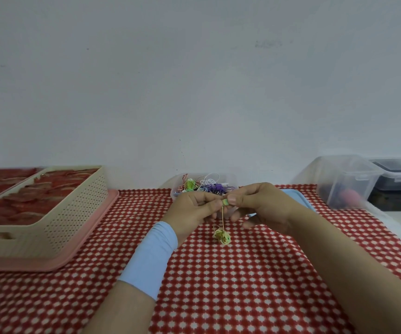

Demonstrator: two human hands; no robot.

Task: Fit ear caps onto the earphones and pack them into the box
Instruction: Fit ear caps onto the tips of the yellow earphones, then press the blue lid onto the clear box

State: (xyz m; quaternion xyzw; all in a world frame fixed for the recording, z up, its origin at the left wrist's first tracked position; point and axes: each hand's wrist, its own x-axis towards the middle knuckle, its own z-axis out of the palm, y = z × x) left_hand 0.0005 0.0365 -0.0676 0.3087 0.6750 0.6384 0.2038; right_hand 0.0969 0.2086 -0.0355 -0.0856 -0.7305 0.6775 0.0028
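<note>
**Both hands pinch one green earphone**

Your left hand (194, 208) and your right hand (259, 206) meet just in front of the clear plastic tub (174, 186). The fingers of both hands are curled. The thumb and fingertips of each hand pinch the small green earphone bud (225, 202) between them.

Its thin yellow-green cord hangs straight down to a little wound-up bundle (222, 235) in front of the tub, over the red and white checked cloth (218, 285). I cannot tell if the bundle touches the cloth. I cannot tell if an ear cap is on the bud either.

The tub holds a heap of colourful earphones (209, 185). Left of the tub, a beige woven basket (74, 213) full of flat red packets (26, 201) stands on a pink tray (91, 227). Right of the tub lies a flat light blue lid (300, 198), with a tall clear bin (346, 182) further right.
</note>
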